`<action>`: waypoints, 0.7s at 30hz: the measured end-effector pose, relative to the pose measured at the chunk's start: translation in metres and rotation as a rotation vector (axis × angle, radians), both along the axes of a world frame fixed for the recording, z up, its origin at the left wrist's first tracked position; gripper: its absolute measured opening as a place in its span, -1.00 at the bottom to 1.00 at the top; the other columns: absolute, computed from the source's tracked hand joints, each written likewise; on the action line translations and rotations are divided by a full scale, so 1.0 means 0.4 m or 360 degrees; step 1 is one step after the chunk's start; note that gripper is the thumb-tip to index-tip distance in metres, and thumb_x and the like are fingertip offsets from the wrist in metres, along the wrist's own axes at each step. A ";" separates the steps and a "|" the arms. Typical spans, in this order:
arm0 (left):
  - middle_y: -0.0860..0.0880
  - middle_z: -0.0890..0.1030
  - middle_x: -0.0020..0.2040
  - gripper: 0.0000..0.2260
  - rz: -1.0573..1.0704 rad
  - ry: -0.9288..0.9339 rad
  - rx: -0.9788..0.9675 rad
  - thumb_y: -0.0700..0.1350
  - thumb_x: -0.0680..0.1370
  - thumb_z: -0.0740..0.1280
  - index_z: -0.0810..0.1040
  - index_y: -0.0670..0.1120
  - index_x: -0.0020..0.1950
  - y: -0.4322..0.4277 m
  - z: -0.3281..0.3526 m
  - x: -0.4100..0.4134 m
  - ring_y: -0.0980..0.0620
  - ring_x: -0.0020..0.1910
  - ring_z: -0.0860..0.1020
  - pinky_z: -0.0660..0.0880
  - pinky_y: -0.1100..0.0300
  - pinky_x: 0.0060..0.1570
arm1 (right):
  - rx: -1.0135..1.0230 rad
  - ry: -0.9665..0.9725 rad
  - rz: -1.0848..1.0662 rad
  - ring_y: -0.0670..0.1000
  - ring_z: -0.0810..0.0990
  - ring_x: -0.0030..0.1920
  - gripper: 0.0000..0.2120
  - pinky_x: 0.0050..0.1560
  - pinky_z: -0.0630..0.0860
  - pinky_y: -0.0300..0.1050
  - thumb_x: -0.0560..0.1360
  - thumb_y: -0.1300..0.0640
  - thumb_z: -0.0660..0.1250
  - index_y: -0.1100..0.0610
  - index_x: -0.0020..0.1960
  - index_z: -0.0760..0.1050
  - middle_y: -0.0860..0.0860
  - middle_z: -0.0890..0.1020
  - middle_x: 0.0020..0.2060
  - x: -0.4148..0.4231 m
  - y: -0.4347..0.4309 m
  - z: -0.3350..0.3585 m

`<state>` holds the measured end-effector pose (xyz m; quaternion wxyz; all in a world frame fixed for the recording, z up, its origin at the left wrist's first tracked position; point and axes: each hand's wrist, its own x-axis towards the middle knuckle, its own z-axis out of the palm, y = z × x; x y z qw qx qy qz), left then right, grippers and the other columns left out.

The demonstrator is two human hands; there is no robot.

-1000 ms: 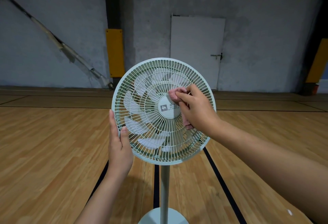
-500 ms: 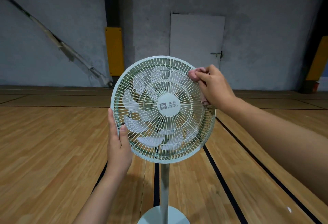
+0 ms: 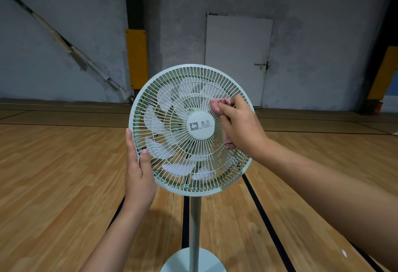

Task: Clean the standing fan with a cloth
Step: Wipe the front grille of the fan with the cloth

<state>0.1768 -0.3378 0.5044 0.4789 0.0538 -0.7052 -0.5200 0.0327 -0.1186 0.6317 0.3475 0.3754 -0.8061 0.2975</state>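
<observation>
On the round badge [image 3: 201, 125] at the centre of the standing fan [image 3: 172, 90] we read "CAMEL" under two Chinese characters, beside a small camel logo. Our right hand [image 3: 241, 127] grips the pink cloth [image 3: 216, 105] against the grille just up and right of that badge, having come inward from the fan's upper right rim, while our left hand [image 3: 137, 170] stays flat, fingers straight, on the fan's left rim. Behind the fan stand a white door [image 3: 237, 56] and a yellow wall pad [image 3: 136, 58]; our right hand hides part of the grille.
</observation>
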 end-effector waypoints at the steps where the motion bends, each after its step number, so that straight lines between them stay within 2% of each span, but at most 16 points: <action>1: 0.20 0.19 0.72 -0.46 -0.0003 0.0002 0.0003 0.15 0.73 0.04 -0.11 0.58 0.60 0.000 0.001 0.001 0.05 0.66 0.30 0.34 -0.26 0.58 | 0.0024 0.0012 0.0019 -0.29 0.50 -0.02 -0.75 -0.27 0.49 -0.42 0.72 0.10 0.24 0.13 0.33 0.57 -0.15 0.42 0.02 0.007 -0.002 -0.005; 3: 0.19 0.20 0.72 -0.45 -0.0011 -0.0001 0.0002 0.18 0.71 0.04 -0.12 0.58 0.60 -0.001 0.000 0.003 0.02 0.66 0.31 0.35 -0.28 0.57 | 0.0100 0.0089 0.0025 -0.14 0.51 -0.05 -0.74 -0.23 0.60 -0.24 0.71 0.14 0.27 0.18 0.34 0.57 -0.05 0.43 0.06 0.028 -0.005 -0.012; 5: 0.21 0.21 0.71 -0.45 -0.0006 -0.0002 -0.0003 0.17 0.72 0.04 -0.12 0.56 0.61 -0.002 -0.002 0.004 0.05 0.64 0.32 0.37 -0.26 0.56 | 0.0194 0.0196 -0.0001 0.06 0.52 -0.04 -0.74 -0.18 0.64 0.07 0.68 0.21 0.31 0.24 0.34 0.59 0.06 0.45 0.08 0.035 -0.002 -0.020; 7: 0.23 0.22 0.71 -0.44 -0.0003 -0.0007 -0.0008 0.15 0.73 0.05 -0.12 0.54 0.63 -0.004 -0.004 0.002 0.09 0.62 0.34 0.39 -0.21 0.55 | 0.0260 0.0267 -0.0039 0.13 0.50 0.02 -0.75 -0.09 0.60 0.16 0.66 0.25 0.33 0.28 0.31 0.61 0.12 0.47 0.07 0.036 0.004 -0.022; 9: 0.25 0.24 0.69 -0.45 -0.0010 -0.0007 -0.0011 0.14 0.74 0.05 -0.11 0.54 0.64 -0.006 -0.005 -0.001 0.14 0.61 0.35 0.40 -0.13 0.54 | 0.0301 0.0339 -0.0029 0.13 0.50 0.03 -0.76 -0.09 0.59 0.15 0.65 0.26 0.34 0.30 0.28 0.61 0.14 0.48 0.07 0.032 0.012 -0.021; 11: 0.30 0.25 0.67 -0.45 -0.0026 0.0004 -0.0001 0.11 0.76 0.05 -0.10 0.53 0.65 -0.006 -0.005 -0.004 0.24 0.58 0.35 0.39 -0.01 0.51 | 0.0339 0.0427 -0.0026 0.10 0.50 0.00 -0.77 -0.18 0.59 0.06 0.63 0.27 0.36 0.29 0.26 0.62 0.14 0.50 0.06 0.025 0.022 -0.017; 13: 0.34 0.26 0.65 -0.45 -0.0037 0.0004 0.0011 0.09 0.77 0.06 -0.09 0.52 0.65 -0.006 -0.004 -0.005 0.27 0.57 0.35 0.38 0.05 0.48 | 0.0355 0.0480 -0.0058 0.05 0.47 -0.06 -0.75 -0.25 0.50 -0.07 0.62 0.28 0.39 0.27 0.28 0.63 0.15 0.53 0.05 0.010 0.033 -0.011; 15: 0.38 0.27 0.63 -0.45 -0.0037 -0.0001 0.0011 0.07 0.78 0.06 -0.09 0.52 0.65 -0.006 -0.003 -0.005 0.31 0.55 0.36 0.39 0.06 0.46 | 0.0327 0.0480 -0.0117 0.01 0.43 -0.10 -0.72 -0.23 0.43 -0.14 0.63 0.27 0.39 0.25 0.32 0.62 0.14 0.54 0.05 -0.012 0.045 0.000; 21: 0.20 0.32 0.67 -0.44 -0.0036 -0.0020 0.0023 0.04 0.79 0.06 -0.10 0.54 0.63 -0.008 -0.001 -0.002 0.07 0.56 0.43 0.45 -0.23 0.49 | 0.0195 0.0352 -0.0312 0.05 0.46 -0.01 -0.71 -0.10 0.53 -0.04 0.67 0.19 0.36 0.20 0.37 0.59 0.13 0.52 0.08 -0.078 0.085 0.043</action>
